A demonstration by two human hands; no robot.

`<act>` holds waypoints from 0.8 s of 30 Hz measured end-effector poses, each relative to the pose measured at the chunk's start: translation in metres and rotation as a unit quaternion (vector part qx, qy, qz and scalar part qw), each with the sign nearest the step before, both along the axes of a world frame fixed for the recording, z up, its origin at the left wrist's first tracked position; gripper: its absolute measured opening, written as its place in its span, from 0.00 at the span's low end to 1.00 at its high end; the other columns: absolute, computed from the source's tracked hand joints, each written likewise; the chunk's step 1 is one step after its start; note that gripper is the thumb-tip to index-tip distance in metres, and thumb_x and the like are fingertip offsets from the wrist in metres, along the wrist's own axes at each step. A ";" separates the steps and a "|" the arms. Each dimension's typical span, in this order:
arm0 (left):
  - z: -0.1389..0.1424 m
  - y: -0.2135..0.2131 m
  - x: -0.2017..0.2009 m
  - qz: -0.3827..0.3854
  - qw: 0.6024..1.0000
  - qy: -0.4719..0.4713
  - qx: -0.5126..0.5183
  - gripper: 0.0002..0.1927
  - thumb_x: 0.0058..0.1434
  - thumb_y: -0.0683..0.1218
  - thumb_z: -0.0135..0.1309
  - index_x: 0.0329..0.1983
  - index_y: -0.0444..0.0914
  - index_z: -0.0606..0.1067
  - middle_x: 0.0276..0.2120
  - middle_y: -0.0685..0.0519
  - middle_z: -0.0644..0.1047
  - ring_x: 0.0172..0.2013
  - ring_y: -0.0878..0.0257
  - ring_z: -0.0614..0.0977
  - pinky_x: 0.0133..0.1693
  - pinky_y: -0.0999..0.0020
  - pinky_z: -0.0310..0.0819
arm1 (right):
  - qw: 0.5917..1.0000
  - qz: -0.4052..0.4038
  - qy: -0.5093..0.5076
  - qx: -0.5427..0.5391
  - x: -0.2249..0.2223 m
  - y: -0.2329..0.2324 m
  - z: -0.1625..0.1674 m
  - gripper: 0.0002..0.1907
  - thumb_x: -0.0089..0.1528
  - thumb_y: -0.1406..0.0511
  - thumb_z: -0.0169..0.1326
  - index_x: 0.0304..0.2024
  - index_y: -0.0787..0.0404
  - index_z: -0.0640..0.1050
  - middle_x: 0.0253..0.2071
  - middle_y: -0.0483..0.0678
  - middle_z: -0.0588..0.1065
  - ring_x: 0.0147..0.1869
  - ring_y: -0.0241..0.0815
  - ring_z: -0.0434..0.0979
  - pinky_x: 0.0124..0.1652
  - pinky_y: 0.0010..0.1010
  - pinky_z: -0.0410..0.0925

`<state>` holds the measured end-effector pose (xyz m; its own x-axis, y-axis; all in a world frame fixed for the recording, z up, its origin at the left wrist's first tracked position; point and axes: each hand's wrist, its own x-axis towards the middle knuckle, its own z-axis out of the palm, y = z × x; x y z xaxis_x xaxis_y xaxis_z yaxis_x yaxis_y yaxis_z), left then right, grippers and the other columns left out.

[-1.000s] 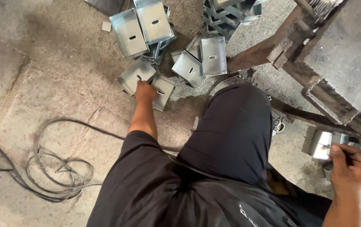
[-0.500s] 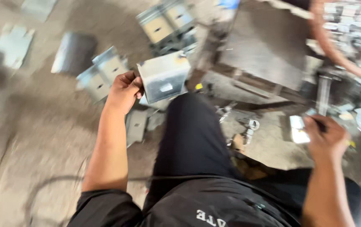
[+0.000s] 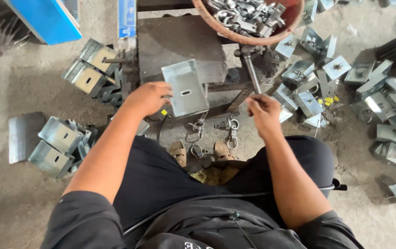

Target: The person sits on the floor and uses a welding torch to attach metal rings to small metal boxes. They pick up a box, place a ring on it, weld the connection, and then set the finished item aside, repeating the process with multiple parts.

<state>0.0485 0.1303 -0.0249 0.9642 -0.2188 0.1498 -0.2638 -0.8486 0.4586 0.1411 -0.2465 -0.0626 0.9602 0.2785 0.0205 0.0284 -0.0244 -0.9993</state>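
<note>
While the person sits low over the concrete floor (image 3: 32, 207), the head view shows the left hand (image 3: 148, 97) clasped on the left edge of a galvanised metal bracket (image 3: 185, 87), a folded plate with a small slot in its middle. The bracket is lifted and tilted in front of the dark steel surface (image 3: 175, 44), its far end over that plate's near edge. The right hand (image 3: 263, 113) is well apart to the right, its fingers pinched around the lower end of a thin metal rod (image 3: 252, 74) that rises away from it toward a round rust-coloured basin (image 3: 253, 39) filled with small metal fittings.

Between the two hands, nearer the person's knees, several shackle-like clamps (image 3: 228, 124) lie on the floor just ahead of a pair of tan sandals (image 3: 198, 152). To the left of the left hand sit stacks of similar brackets (image 3: 59, 145), one pile near, another beyond it. To the right of the right hand, many more brackets with bolts (image 3: 345, 78) are scattered across the floor. A blue box (image 3: 45, 18) stands far off beyond the left hand.
</note>
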 end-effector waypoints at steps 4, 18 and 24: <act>0.039 -0.022 0.022 0.069 0.978 0.161 0.117 0.18 0.55 0.51 0.63 0.49 0.44 0.82 0.53 0.51 0.81 0.53 0.49 0.80 0.53 0.55 0.75 | 0.990 0.023 -0.026 -0.138 0.007 0.010 -0.002 0.07 0.63 0.66 0.62 0.41 0.64 0.83 0.28 0.44 0.78 0.29 0.31 0.73 0.29 0.24 0.68; 0.056 -0.145 0.286 0.141 0.958 -0.005 0.249 0.37 0.61 0.75 0.51 0.47 0.40 0.83 0.60 0.42 0.71 0.64 0.38 0.63 0.63 0.31 0.45 | 0.983 0.152 -0.020 -0.098 0.043 0.020 0.033 0.11 0.61 0.65 0.61 0.43 0.66 0.81 0.27 0.44 0.78 0.27 0.30 0.73 0.29 0.27 0.67; 0.028 -0.126 0.300 0.135 0.968 0.047 0.208 0.42 0.56 0.79 0.51 0.51 0.39 0.81 0.63 0.45 0.68 0.66 0.42 0.61 0.65 0.29 0.40 | 0.989 0.122 -0.006 -0.081 0.052 0.000 0.031 0.10 0.63 0.65 0.61 0.43 0.65 0.81 0.26 0.40 0.73 0.26 0.27 0.67 0.27 0.25 0.63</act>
<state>0.3485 0.0044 0.0028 0.9997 0.0205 0.0111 0.0196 -0.9970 0.0745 0.1928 -0.2470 -0.0313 0.8642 0.5021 -0.0324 0.0650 -0.1751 -0.9824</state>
